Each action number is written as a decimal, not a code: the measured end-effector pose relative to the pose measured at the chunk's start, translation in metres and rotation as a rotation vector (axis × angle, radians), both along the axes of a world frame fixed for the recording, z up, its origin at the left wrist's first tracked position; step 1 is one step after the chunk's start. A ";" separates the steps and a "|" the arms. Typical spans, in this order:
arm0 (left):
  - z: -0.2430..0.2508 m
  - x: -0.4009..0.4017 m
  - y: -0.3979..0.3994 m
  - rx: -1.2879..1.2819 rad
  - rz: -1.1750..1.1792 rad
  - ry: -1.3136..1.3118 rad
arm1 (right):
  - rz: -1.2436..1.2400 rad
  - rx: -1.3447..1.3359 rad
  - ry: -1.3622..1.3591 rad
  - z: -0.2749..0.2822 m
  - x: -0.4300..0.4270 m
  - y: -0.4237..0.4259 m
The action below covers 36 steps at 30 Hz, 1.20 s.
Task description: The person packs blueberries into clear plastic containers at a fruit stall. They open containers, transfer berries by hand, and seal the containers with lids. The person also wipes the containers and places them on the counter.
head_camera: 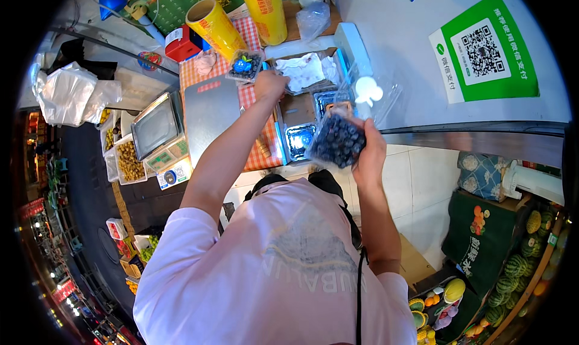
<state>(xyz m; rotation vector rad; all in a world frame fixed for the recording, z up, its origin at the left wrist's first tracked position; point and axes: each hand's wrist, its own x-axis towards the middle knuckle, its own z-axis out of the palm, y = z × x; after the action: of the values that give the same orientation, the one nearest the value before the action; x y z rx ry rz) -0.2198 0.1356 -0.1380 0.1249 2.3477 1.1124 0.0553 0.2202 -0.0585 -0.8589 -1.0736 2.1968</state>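
Observation:
My right hand (372, 151) holds a clear plastic box of blueberries (338, 138) by its right edge, tilted in front of me. My left hand (270, 85) reaches to the left rim of an open carton (278, 115); its fingertips are partly hidden, so whether they grip something I cannot tell. Just beyond that hand, a closed punnet of blueberries (244, 66) with a blue label lies on the checked cloth. In the carton are stained white paper (302, 72) and more clear boxes, one of them a punnet (299, 141) near me.
A metal board (212, 119) lies on the checked cloth, with a wooden-handled tool (262, 146) beside it. Two yellow rolls (216, 27) and a red box (183, 43) stand behind. A white wall is at the right; fruit trays (131, 160) are at the left.

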 end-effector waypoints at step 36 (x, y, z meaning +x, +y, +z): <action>0.110 0.081 -0.249 0.176 0.325 -0.013 | 0.173 1.684 0.428 0.069 -0.182 -0.135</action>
<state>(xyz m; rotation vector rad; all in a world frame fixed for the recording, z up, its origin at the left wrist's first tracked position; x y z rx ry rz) -0.1385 -0.1139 -0.0275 -0.2079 2.3080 1.4687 -0.1266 0.0852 0.0106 0.4483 -2.0833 0.7761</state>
